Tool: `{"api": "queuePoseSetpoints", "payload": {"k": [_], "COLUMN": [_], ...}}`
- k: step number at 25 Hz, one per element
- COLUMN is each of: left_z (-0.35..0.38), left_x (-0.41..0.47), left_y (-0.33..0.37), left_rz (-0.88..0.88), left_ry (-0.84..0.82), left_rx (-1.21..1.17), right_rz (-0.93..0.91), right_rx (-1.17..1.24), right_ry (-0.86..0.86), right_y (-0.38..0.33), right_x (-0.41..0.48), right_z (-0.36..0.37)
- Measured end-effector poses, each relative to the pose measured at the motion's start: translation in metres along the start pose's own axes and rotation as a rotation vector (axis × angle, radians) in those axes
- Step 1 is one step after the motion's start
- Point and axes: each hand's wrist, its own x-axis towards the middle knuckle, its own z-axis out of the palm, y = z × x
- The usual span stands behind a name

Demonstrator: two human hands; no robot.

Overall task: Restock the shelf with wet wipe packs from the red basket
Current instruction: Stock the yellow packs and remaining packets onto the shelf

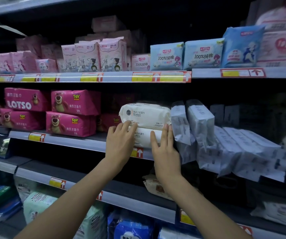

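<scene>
Two plump white packs (145, 116), stacked

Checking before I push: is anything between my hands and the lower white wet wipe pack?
Nothing visible. The left hand and the right hand both touch the lower white soft-plastic wet wipe pack, which lies under a matching pack on the grey shelf.

Left of centre in my view, four magenta Lotso packs (75, 102) lay stacked two by two. Above them stood pink pad packs (101, 56), with pale blue packs (202, 54) to their right. Grey-white packs (200, 118) stood and slumped at right of centre. Yellow price tags (35, 136) bore red arrows.
</scene>
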Motion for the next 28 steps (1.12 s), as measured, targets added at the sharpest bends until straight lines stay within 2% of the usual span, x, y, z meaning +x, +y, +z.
{"api": "queuePoseSetpoints", "payload": {"k": [5, 8, 10, 14, 19, 24, 28], "left_z": [-0.021, -0.034, -0.045, -0.068, -0.104, -0.126, -0.12], "left_x": [0.01, 0.01, 0.003, -0.015, -0.037, -0.049, -0.052], "left_y": [0.002, 0.007, 0.015, 0.037, 0.073, 0.122, 0.154], "left_rz": [-0.043, -0.094, -0.151, -0.267, -0.255, -0.231, -0.293], "left_ry": [-0.207, -0.353, -0.435, -0.426, -0.366, -0.374, -0.451], "left_rx": [-0.062, -0.098, -0.204, -0.408, -0.495, -0.496, -0.572], "right_rz": [-0.083, -0.056, -0.04, -0.008, -0.071, -0.048, 0.106], "right_rx": [0.087, 0.261, 0.373, 0.591, 0.784, 0.732, 0.667], "right_ry": [-0.184, -0.262, -0.271, -0.197, -0.068, 0.055, 0.163], "right_y": [0.003, 0.004, 0.006, 0.017, 0.064, 0.138, 0.206], "right_x": [0.002, 0.002, -0.002, -0.023, -0.058, -0.078, -0.084], "right_z": [-0.021, -0.038, -0.054, -0.085, -0.129, -0.155, -0.158]}}
